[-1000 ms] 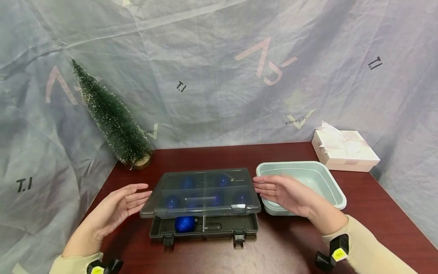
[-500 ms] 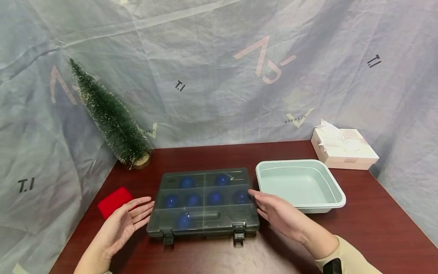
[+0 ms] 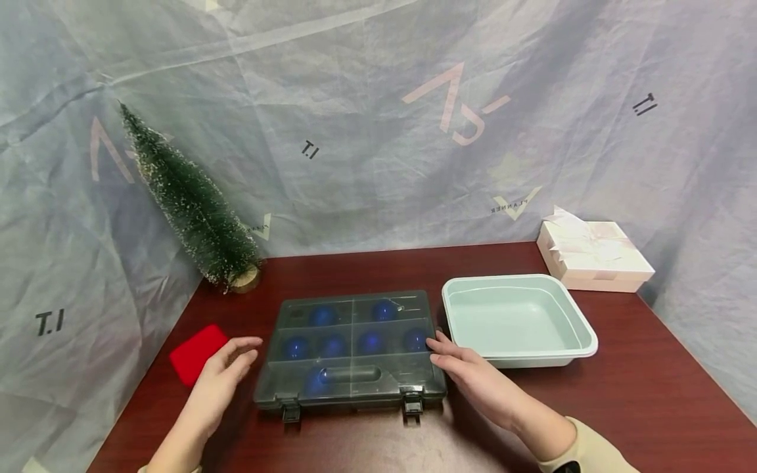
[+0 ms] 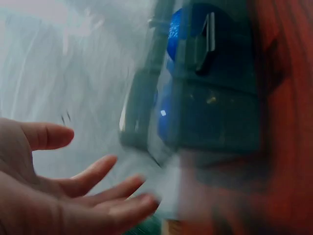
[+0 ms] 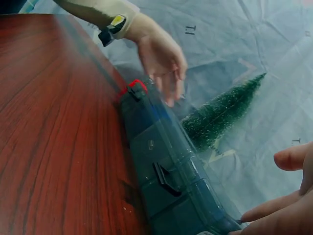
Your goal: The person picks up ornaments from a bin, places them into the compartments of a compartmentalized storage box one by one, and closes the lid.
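Observation:
A grey see-through compartment case [image 3: 351,374] lies on the table with its lid down and its front latches [image 3: 412,402] hanging loose. Several blue bauble-like balls [image 3: 371,342] show through the lid. My left hand [image 3: 219,378] hovers off the case's left side, fingers loosely bent and holding nothing; a gap shows in the left wrist view too. At the opposite side my right hand [image 3: 481,384] has extended fingertips at the lid's right edge; whether they touch it I cannot tell. A red square item [image 3: 198,353] lies beside the left hand, partly covered by it.
A pale green plastic basin [image 3: 523,318] stands right of the case, close to my right hand. A white gift box with a bow [image 3: 597,256] sits at the back right. A small frosted Christmas tree [image 3: 189,203] leans at the back left, before a grey cloth backdrop [image 3: 367,131].
The raised lid has come down onto the case. Both hands have lowered toward the front, and the left has drawn slightly away. The red item has come into view at the left.

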A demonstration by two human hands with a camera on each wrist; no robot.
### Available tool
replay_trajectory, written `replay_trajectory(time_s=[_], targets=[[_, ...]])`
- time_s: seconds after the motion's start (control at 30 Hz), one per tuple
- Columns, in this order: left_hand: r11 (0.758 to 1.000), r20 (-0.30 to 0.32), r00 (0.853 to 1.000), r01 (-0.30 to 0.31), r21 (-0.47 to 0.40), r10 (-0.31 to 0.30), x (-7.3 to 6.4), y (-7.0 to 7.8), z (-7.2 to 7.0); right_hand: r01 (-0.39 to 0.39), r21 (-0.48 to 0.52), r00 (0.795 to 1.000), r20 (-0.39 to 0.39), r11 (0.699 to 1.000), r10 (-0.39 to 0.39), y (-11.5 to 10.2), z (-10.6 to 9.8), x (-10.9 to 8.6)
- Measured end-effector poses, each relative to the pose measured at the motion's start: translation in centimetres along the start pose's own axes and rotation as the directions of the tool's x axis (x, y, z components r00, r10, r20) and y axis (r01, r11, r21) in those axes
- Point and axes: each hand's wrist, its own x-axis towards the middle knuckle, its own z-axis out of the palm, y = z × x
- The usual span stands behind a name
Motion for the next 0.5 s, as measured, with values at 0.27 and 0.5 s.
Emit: replay_trajectory(time_s=[0.27,0.5], targets=[[0.646,0.299,0.781,-0.623,0.441,0.549,0.6,2.8,6.7,0.013,-0.034,1.000,-0.011,0.999,-0.014,0.2,-0.1,-0.1],[0.462,0.707,0.575,-0.800,0.382,0.411,0.5,1.9,11.8,-0.003,-0.051,1.000,-0.017,0.999,0.002,0.3,-0.1,0.1]])
